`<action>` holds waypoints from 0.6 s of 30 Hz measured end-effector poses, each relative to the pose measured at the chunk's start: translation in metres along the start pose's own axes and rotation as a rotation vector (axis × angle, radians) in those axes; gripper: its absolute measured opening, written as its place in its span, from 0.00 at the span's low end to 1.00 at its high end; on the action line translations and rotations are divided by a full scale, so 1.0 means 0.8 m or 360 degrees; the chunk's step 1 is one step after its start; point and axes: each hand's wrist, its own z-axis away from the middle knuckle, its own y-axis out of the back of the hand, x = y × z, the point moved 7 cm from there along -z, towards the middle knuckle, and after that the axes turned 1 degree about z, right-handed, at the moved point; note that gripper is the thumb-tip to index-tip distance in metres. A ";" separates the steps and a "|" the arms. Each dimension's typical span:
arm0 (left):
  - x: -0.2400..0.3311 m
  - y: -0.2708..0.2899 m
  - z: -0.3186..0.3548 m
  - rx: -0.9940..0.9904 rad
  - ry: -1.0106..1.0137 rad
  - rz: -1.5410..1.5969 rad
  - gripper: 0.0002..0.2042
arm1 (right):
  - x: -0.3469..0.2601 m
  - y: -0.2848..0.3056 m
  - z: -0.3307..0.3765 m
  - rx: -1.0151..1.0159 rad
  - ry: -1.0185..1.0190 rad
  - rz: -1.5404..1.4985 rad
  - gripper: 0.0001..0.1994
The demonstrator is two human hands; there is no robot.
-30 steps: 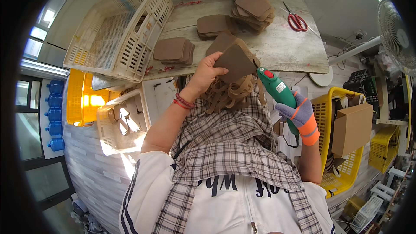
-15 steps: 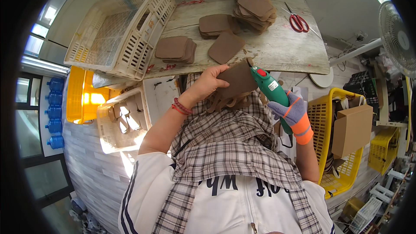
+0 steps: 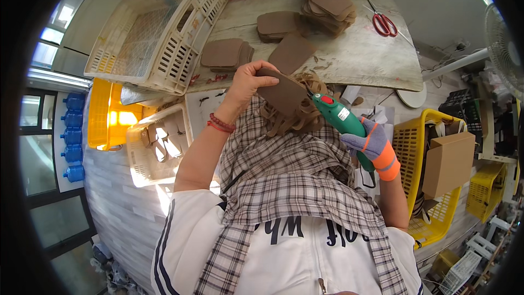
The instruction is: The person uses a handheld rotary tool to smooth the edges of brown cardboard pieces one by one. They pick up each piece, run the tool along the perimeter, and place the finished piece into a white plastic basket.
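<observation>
Brown leather piece (image 3: 284, 94), below the worktable (image 3: 360, 60): left hand (image 3: 246, 83) fingers pinching its top edge, gloved right hand (image 3: 367, 143) wrapped around green cutter (image 3: 339, 116); best held taut, fingers clear of the tip.

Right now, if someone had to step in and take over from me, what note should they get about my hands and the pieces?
Left hand: bare, gripping a flat brown piece held up over the lap.
Right hand: gloved, holding the green power tool with its tip at the piece's edge.
Brown curled trimmings hang under the piece onto the plaid cloth.
On the workbench: several stacks of like brown pieces, one loose piece and red scissors. A white crate stands at its left end.
Done: some trimming on the held piece. Left: finishing it; whether the stacks are trimmed cannot be told.
</observation>
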 end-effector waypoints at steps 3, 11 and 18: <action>-0.002 0.001 0.000 -0.0023 0.0068 0.0065 0.09 | 0.004 -0.004 -0.003 -0.0004 0.0001 0.0016 0.22; -0.002 -0.005 0.005 -0.0151 0.0093 -0.0177 0.11 | 0.017 -0.008 -0.009 -0.0007 0.0038 0.0136 0.23; -0.002 -0.020 0.012 -0.0177 0.0150 -0.0219 0.13 | 0.016 -0.017 -0.010 0.0030 0.0054 0.0130 0.23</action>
